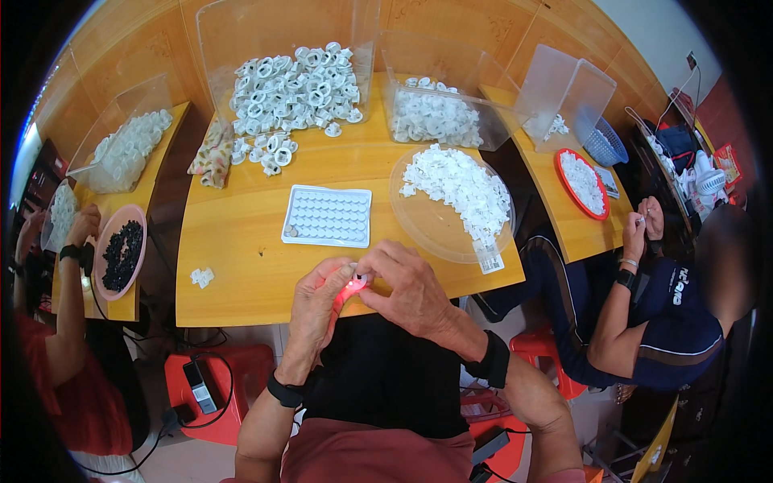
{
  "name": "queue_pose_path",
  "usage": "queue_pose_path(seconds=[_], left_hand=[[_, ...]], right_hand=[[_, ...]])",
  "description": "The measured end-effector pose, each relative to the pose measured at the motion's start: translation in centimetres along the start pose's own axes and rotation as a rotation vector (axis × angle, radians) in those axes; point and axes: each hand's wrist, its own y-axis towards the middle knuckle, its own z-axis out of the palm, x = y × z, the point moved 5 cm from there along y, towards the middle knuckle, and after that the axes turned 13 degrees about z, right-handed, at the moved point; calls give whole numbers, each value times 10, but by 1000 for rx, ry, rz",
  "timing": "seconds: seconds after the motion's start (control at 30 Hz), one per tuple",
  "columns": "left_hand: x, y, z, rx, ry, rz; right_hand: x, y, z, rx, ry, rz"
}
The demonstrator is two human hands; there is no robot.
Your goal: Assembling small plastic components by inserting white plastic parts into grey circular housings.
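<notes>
holding a small piece (354,274) between my two hands, just on the near side of the white tray (324,241).

my left hand (316,296) is pinching it from the left; my right hand (409,291) is meeting it from the right, and i cannot tell whether its fingertips are gripping the piece or a dark bit (361,278) on it. neither hand is lying nearer, and its long axis is showing too small to read. the tray is lying far and slightly left of it, running lengthwise left to right; the round dish (412,232) is resting far and right.

Dusky red top (374,452), black lower garment (382,374), black band (490,361) on each wrist
</notes>
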Motion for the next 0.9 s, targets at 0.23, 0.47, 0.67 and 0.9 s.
queue_pose_path(seconds=[0.23,0.47,0.67,0.9], left_hand=[[-1,-1,4,33,-12,-22],[-3,-1,7,60,-7,-2],[-1,-1,5,101,7,13],[-3,-1,8,129,-13,20]], right_hand=[[2,-1,-4,25,16,-7],[2,-2,-6,38,50,-9],[1,-2,-5,-19,83,-15],[0,0,-7,-6,85,24]])
